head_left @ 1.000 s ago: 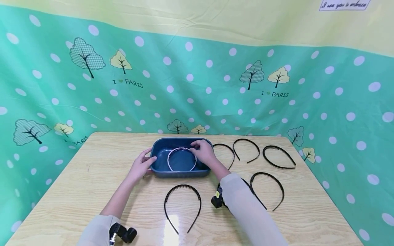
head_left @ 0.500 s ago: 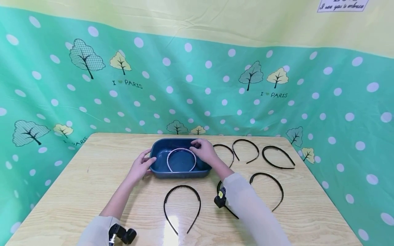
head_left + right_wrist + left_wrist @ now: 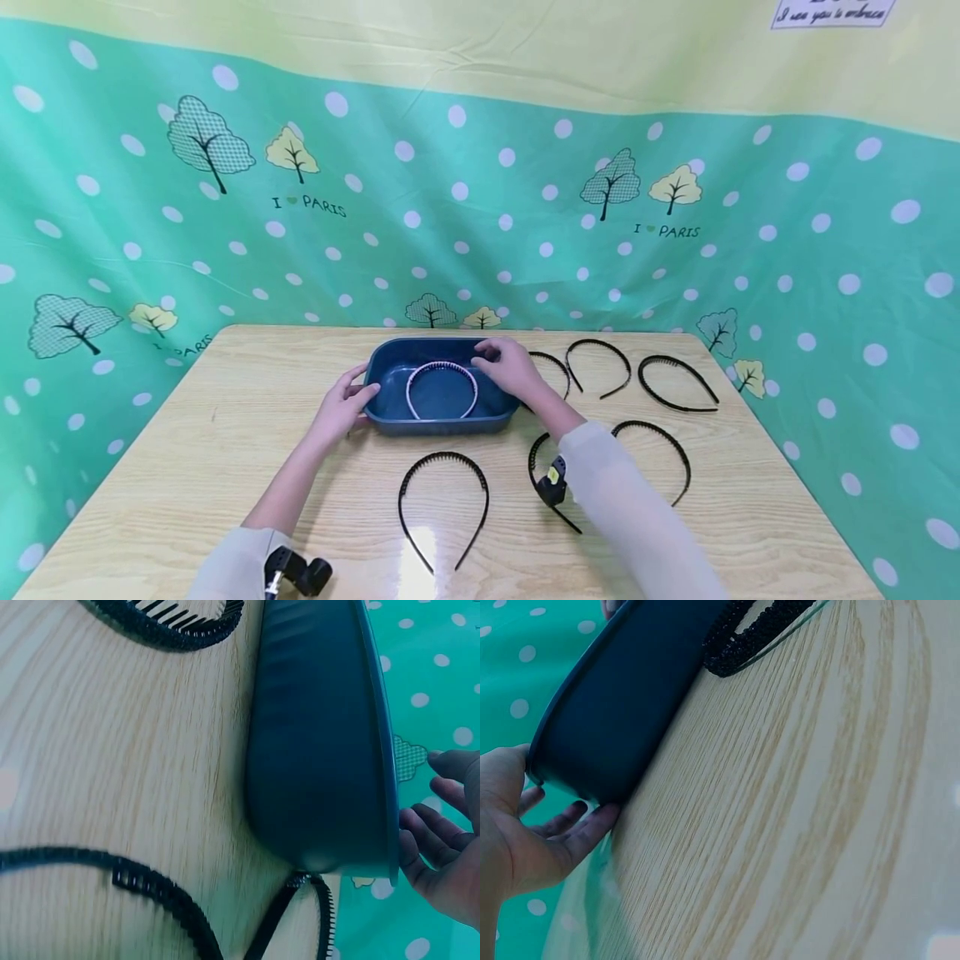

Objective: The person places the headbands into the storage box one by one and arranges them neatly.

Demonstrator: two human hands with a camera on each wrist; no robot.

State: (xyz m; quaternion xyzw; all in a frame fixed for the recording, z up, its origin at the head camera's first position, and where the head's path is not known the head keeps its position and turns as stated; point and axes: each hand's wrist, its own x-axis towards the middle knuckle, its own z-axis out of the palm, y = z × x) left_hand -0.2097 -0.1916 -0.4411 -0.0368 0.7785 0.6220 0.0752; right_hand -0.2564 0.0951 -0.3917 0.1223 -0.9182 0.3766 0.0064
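A dark blue plastic basin [image 3: 442, 427] sits toward the far side of the wooden table. Inside it lies a white toothed headband [image 3: 441, 364], arch pointing away. My left hand [image 3: 341, 406] grips the basin's left end; in the left wrist view its thumb hooks over the rim and its fingers [image 3: 592, 829] lie low against the outer wall. Over the right end hovers my right hand [image 3: 513, 371], fingers loosely bent with nothing between them. The right wrist view has those fingers [image 3: 427, 840] right at the basin's rim.
In front of the basin lies a black toothed headband [image 3: 443, 455]. Several more are spread to the right, including one by the back edge [image 3: 598, 342], one at far right [image 3: 675, 360] and one under the right forearm [image 3: 532, 462]. A polka-dot curtain [image 3: 465, 208] hangs behind the table.
My right hand has drawn slightly right, toward the basin's right rim, and its forearm has shifted right, uncovering more of a black headband. The left hand and white headband stay put.
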